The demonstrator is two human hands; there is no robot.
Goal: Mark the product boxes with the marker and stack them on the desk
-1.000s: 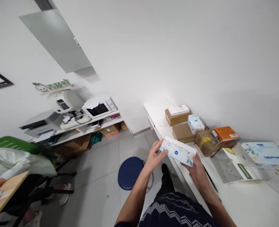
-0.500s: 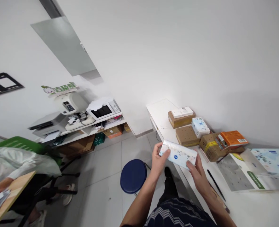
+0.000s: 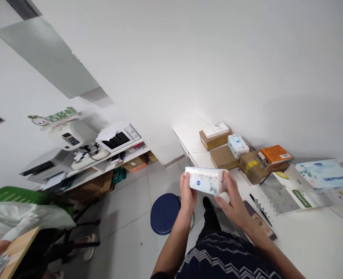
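I hold a soft white tissue pack (image 3: pixel 205 180) with a blue round logo in front of me, over the edge of a white table (image 3: pixel 305 240). My left hand (image 3: pixel 187 195) grips its left end from below. My right hand (image 3: pixel 232 201) holds its right end, fingers wrapped over the top. The pack lies roughly level between both hands.
On the table stand brown cardboard boxes (image 3: pixel 223 157), a small tissue pack (image 3: pixel 237 145), an orange box (image 3: pixel 274 154), a large flat tissue package (image 3: pixel 324 175), a pen (image 3: pixel 260 209) and a phone (image 3: pixel 258 223). A blue stool (image 3: pixel 164 213) is on the floor. Left: shelf with microwave (image 3: pixel 119 136), printer, green chair (image 3: pixel 17 195).
Both hands have drawn the tissue pack left and toward me, away from the table, and turned it so its narrower face shows. The view has shifted slightly.
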